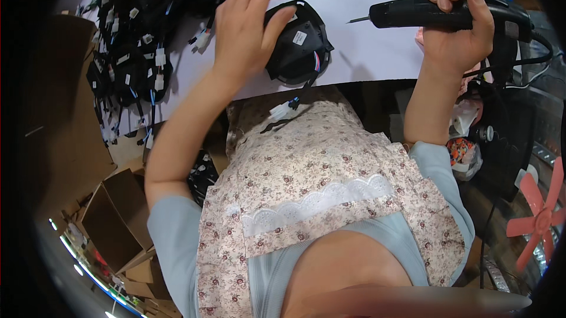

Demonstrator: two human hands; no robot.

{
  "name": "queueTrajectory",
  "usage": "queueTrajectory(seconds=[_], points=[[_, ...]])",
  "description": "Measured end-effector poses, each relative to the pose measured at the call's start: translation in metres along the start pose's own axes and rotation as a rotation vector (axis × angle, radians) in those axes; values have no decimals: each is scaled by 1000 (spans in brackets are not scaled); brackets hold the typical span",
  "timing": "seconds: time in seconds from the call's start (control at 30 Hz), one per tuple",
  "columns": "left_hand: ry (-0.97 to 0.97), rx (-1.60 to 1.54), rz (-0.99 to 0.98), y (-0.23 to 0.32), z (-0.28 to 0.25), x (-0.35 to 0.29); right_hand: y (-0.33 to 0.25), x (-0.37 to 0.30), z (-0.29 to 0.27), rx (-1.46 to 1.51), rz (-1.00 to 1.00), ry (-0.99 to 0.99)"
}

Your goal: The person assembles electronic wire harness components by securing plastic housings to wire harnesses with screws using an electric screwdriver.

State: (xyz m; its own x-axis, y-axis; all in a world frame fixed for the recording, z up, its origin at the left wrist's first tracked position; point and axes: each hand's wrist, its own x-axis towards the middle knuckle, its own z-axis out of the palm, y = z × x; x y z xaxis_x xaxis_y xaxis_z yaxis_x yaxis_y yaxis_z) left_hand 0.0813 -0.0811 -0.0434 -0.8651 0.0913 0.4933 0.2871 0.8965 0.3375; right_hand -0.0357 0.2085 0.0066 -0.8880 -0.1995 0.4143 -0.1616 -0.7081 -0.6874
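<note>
A black oval plastic housing with a white label lies on the white table in front of me. Its cable runs over the table's near edge and ends in a white connector. My left hand is at the housing's left side, thumb apart from the fingers and nothing gripped. Whether the thumb touches the housing, I cannot tell. To the right, my right hand is wrapped round a black electric screwdriver, held nearly level. Its thin bit points left, toward the housing but apart from it.
Many similar black housings with wires are heaped on the table's left and far side. Open cardboard boxes stand at lower left. A black cord hangs from the screwdriver. A pink fan is at far right.
</note>
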Motion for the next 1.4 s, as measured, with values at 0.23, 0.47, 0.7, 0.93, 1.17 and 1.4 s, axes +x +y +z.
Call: queueTrajectory(seconds=[0.23, 0.47, 0.7, 0.93, 1.17, 1.4], points=[[-89, 125, -93, 38, -9, -47, 8, -10, 53, -53, -167, 32], [-121, 136, -76, 30, 5, -57, 29, -6, 53, -127, -132, -94], [-96, 60, -63, 28, 9, -57, 37, -12, 62, -206, 10, -89], [-108, -27, -110, 28, 13, -56, 48, -13, 59, -160, 33, -127], [-93, -50, -127, 28, 14, -57, 48, -12, 55, -311, 7, -183], [-64, -71, -128, 25, 18, -56, 55, -8, 72, -513, -6, -292]])
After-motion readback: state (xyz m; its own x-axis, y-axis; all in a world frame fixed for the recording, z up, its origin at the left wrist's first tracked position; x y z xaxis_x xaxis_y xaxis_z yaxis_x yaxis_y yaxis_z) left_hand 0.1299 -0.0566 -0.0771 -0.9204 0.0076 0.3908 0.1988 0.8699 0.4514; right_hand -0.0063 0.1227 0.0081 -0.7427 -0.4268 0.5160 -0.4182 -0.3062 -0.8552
